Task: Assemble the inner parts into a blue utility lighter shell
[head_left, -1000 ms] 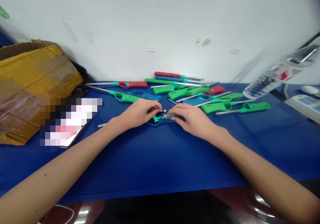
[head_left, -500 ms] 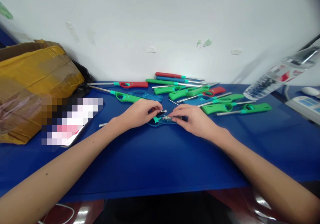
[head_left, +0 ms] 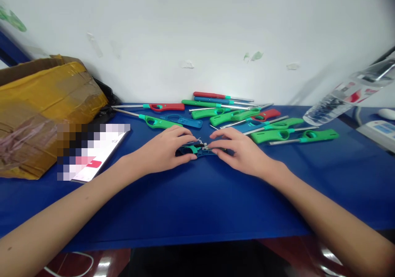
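An opened blue utility lighter shell (head_left: 207, 153) lies on the table between my hands, with a teal trigger piece (head_left: 194, 149) at its left part. My left hand (head_left: 168, 149) curls around the left end, thumb in front and fingers behind. Beside its fingertips are a small black part (head_left: 200, 145) and a thin pale wire (head_left: 200, 140). My right hand (head_left: 240, 149) closes thumb and fingers over the right end, by a small metal fitting (head_left: 205, 146). Its palm hides the rest of the shell.
Behind lie several lighters, among them a red one (head_left: 168, 106) and a green one (head_left: 322, 135), and another blue shell (head_left: 182, 121). At left are a taped carton (head_left: 46, 116) and a phone (head_left: 101, 153); at right, a tilted water bottle (head_left: 342, 96) and a white device (head_left: 379, 131).
My left hand has gone from pinching the small black part above the shell to spreading around the shell's left end. My right hand stays at the right end. The view has shifted slightly.
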`<state>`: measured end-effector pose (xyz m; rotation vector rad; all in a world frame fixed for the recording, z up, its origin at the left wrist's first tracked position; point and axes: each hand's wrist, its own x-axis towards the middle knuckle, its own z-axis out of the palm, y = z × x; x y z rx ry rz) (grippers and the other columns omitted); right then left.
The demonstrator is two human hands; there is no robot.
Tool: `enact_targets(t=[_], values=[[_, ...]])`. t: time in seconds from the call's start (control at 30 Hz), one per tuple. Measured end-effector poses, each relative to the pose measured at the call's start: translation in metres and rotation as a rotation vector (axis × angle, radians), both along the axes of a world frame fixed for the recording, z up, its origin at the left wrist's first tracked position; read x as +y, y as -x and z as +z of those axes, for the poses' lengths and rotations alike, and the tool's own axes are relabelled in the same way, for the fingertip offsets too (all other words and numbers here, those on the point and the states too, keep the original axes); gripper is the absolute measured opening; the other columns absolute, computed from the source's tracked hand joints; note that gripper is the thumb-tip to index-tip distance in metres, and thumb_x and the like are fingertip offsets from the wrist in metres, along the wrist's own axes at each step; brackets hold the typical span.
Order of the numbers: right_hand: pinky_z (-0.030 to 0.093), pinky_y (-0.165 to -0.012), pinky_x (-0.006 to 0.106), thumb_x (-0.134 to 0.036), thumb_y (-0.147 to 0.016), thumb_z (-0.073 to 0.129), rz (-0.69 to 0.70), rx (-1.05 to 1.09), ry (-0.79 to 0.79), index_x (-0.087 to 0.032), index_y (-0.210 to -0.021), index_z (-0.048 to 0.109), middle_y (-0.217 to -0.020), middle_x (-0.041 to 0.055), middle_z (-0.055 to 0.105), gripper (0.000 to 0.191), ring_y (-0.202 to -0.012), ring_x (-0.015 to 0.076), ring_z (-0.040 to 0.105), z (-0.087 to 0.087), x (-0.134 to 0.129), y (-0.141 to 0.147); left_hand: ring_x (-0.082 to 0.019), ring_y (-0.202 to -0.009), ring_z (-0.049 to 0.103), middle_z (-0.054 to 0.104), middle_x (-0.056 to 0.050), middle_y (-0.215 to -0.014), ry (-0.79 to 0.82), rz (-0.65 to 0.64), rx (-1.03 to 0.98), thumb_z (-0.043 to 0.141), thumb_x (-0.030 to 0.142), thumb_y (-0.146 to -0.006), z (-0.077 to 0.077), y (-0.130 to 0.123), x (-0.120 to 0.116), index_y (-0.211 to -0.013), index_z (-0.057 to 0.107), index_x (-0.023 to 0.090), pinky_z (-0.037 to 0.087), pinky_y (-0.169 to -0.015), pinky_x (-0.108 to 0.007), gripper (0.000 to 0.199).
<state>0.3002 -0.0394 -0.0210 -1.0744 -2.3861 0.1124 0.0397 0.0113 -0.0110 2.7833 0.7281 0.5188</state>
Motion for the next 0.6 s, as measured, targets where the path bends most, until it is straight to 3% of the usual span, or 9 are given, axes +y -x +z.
enact_targets(t=[0.27,0.6], values=[[0.051,-0.102,0.047,-0.025,-0.095,0.054,0.055,-0.082,0.043,-0.025,-0.121,0.068,-0.131,0.0121,0.059,0.030,-0.122,0.0269,0.057,-0.002,-0.002,0.004,-0.029,-0.122,0.051,0.057,-0.013,-0.129,-0.044,0.060,-0.043,0.061,0.043,-0.092,-0.023,0.009,-0.004,-0.128,0.059,0.020,0.046,-0.103,-0.046,0.043],[0.051,-0.102,0.047,-0.026,-0.096,0.053,0.048,-0.072,0.063,-0.024,-0.121,0.067,-0.130,0.0121,0.060,0.029,-0.121,0.0266,0.057,-0.003,-0.003,0.004,-0.028,-0.116,0.053,0.060,-0.011,-0.124,-0.006,0.057,-0.048,0.059,0.044,-0.092,-0.024,0.009,-0.004,-0.132,0.056,0.022,0.047,-0.099,-0.043,0.045]])
